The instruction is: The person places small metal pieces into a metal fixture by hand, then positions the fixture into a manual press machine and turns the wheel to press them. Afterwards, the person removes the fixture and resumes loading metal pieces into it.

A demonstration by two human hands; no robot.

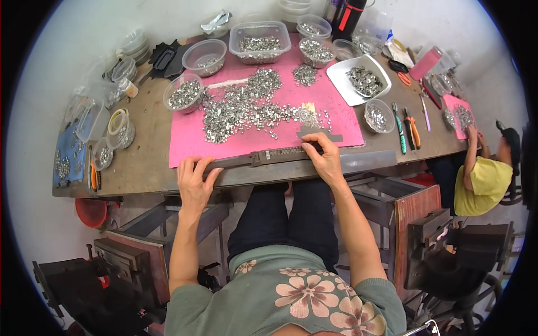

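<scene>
Worktable (pixel 140 159) in front of me, pink sheet (pixel 188 147) over its middle. Big loose heap of small metal pieces (pixel 224 120) spread on the sheet. Long dark bar (pixel 238 162) lies along the near edge, between my hands. Behind the heap: rectangular clear tub (pixel 233 43), part full; to the right, white dish (pixel 336 73) with more pieces. Whether those are finished or stock, can't tell. My left hand (pixel 192 180): half-curled, bar's left end pinched between thumb and fingers. My right hand (pixel 327 160): thumb and forefinger nearly meeting at the bar's right end; can't tell if anything's between them. Grey flat strip (pixel 332 137) just beyond the right fingertips. Smallest: row of little pieces (pixel 283 152) along the bar's right stretch. Part-way, I'd judge: row there, left stretch looks bare, plenty unsorted in the heap.
</scene>
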